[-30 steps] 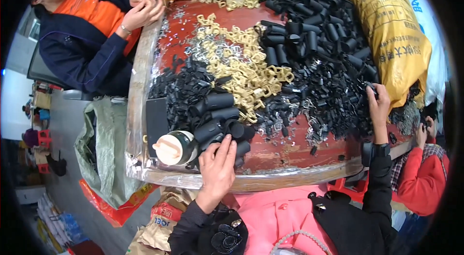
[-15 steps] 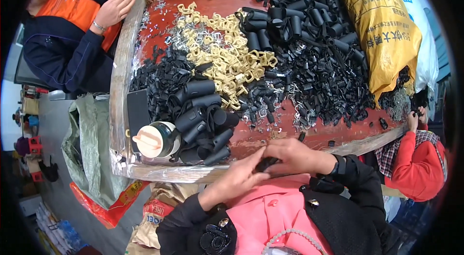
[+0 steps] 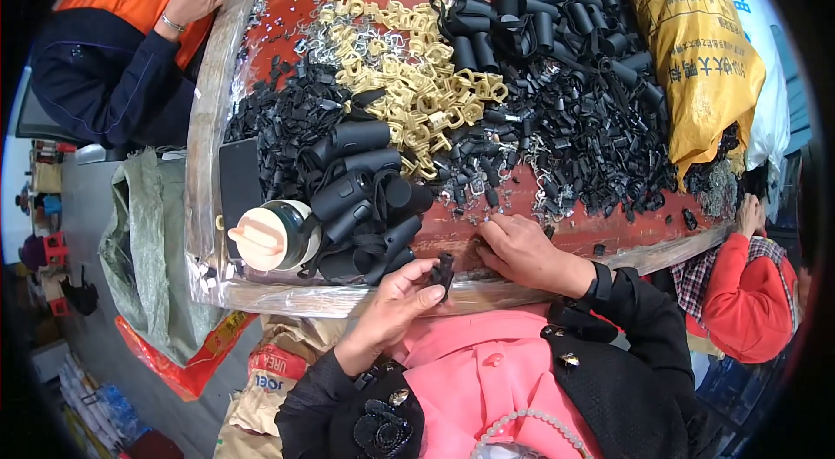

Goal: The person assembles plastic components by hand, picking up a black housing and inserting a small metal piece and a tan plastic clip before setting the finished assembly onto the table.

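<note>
- I see my left hand (image 3: 396, 302) with its grip closed on a small black plastic piece (image 3: 444, 270), just off the near edge of the tabletop (image 3: 522, 237).
- My right hand (image 3: 522, 252) lies on that edge, fingers pinched low; whether they hold anything, I cannot tell.
- I judge the work far from done: large heaps of black tubes (image 3: 557, 33) and yellow clips (image 3: 417, 85) remain unsorted.

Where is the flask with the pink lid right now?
The flask lies at the table's near-left corner, beside the phone and the black tubes.
</note>
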Demonstrator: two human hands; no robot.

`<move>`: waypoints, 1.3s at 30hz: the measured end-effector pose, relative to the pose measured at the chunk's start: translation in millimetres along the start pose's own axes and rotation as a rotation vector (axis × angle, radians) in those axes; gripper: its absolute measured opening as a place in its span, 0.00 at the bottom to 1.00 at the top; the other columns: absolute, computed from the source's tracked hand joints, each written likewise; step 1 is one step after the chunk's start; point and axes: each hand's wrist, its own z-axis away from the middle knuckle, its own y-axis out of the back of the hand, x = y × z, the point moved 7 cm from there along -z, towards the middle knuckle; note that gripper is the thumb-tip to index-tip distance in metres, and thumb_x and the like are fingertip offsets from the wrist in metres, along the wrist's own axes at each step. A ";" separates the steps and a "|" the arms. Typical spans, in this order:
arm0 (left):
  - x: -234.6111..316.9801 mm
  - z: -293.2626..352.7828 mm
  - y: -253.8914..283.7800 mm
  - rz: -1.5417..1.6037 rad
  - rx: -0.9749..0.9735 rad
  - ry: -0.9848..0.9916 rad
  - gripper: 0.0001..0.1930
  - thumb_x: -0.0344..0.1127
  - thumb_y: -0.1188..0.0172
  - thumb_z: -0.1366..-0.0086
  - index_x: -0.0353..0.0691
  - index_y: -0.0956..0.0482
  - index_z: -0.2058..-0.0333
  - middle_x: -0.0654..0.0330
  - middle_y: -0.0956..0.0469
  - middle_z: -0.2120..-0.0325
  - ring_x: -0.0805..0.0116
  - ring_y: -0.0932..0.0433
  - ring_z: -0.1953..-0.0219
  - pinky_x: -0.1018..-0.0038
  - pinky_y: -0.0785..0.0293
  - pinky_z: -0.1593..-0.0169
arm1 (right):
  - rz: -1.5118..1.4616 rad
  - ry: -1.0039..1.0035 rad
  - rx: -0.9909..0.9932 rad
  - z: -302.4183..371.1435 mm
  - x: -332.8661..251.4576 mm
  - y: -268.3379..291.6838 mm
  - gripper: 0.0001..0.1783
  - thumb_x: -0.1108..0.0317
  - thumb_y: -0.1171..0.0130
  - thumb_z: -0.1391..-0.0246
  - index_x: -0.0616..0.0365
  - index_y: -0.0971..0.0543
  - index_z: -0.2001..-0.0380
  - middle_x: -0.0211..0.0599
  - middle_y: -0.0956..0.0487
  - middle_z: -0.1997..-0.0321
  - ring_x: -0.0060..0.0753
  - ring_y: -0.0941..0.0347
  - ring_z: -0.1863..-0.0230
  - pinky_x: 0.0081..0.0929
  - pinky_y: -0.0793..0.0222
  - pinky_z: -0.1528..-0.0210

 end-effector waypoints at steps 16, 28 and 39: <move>45.9 -30.5 -54.8 -0.797 0.067 -0.687 0.07 0.26 0.41 0.48 0.38 0.25 0.68 0.61 0.27 0.75 0.73 0.28 0.73 0.79 0.32 0.69 | -1.725 -0.496 -0.335 16.1 7.8 -13.5 0.11 0.64 0.48 0.48 0.62 0.30 0.68 0.27 0.30 0.75 0.13 0.43 0.80 0.14 0.47 0.80; 28.3 -54.6 -42.8 -0.565 0.178 -0.482 0.06 0.31 0.40 0.47 0.36 0.26 0.73 0.64 0.28 0.79 0.75 0.30 0.78 0.81 0.34 0.72 | -1.853 -0.561 -0.249 21.1 15.6 -10.4 0.10 0.64 0.49 0.47 0.61 0.30 0.70 0.24 0.32 0.77 0.11 0.44 0.80 0.12 0.49 0.80; 4.9 -68.0 -35.5 0.026 0.172 -0.129 0.07 0.36 0.44 0.43 0.39 0.29 0.74 0.66 0.30 0.82 0.79 0.32 0.82 0.84 0.39 0.79 | 0.405 -0.107 0.124 3.3 52.2 43.7 0.06 0.72 0.45 0.57 0.58 0.32 0.75 0.39 0.30 0.77 0.41 0.32 0.77 0.28 0.37 0.77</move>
